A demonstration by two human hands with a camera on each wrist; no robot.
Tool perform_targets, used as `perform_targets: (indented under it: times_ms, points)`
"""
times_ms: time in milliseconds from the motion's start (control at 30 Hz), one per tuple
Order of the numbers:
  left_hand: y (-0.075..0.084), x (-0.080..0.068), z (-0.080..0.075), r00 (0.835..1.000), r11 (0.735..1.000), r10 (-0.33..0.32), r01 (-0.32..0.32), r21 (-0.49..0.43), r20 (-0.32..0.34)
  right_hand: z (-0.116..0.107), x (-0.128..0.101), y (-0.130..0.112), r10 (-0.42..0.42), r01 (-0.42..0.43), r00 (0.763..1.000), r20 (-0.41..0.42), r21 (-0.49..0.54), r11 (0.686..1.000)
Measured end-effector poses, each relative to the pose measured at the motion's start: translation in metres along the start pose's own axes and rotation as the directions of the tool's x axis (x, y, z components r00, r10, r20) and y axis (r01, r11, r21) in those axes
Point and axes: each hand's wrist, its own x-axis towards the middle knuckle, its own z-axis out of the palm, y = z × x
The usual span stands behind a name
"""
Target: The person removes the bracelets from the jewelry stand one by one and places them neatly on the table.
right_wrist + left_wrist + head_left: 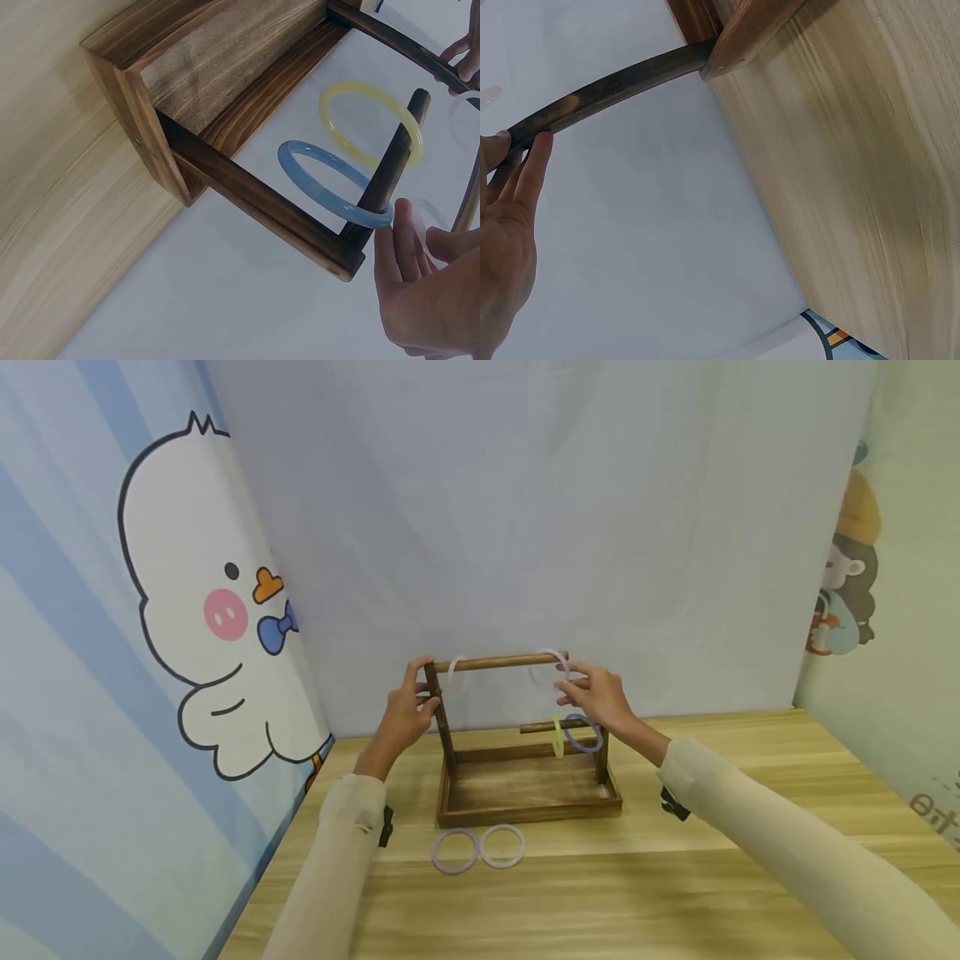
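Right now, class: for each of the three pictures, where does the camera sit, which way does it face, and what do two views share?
Head: worn high, facing forward and down at the wooden rack; both sleeves, left hand and right hand show.
Left wrist: beside the rack, facing up its dark post; left hand's fingers show.
Right wrist: low, facing the blue bangle and yellow bangle; right hand shows.
Shared: head and right wrist both show these bangles.

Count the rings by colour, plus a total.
Clear/white: 3 — one on the top bar by the left hand, one pinched by the right hand, one on the table
Pale purple: 1, on the table
Yellow: 1, on the lower peg
Blue: 1, on the lower peg
Total: 6
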Motion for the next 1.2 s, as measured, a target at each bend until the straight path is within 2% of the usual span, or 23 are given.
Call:
perform_targets:
  times_ms: [267, 533, 867, 1200]
  points:
    - [0.000, 0.000, 0.000, 1.000, 1.000, 0.012, -0.011, 0.024, -0.009, -0.006, -0.002, 0.005, -0.040, 0.040, 0.999, -0.034, -0.021, 0.999]
    - [0.000, 0.001, -0.001, 1.000, 1.000, 0.020, -0.020, 0.010, -0.008, -0.013, -0.003, 0.009, -0.012, 0.011, 0.999, -0.041, -0.033, 0.999]
    - [0.002, -0.002, -0.002, 1.000, 1.000, 0.026, -0.026, 0.014, -0.011, -0.023, -0.004, 0.016, -0.023, 0.023, 0.998, -0.067, -0.004, 1.000]
    - [0.002, 0.000, -0.001, 1.000, 1.000, 0.003, -0.003, 0.029, -0.004, -0.032, -0.007, 0.021, -0.014, 0.014, 0.995, -0.095, -0.004, 1.000]
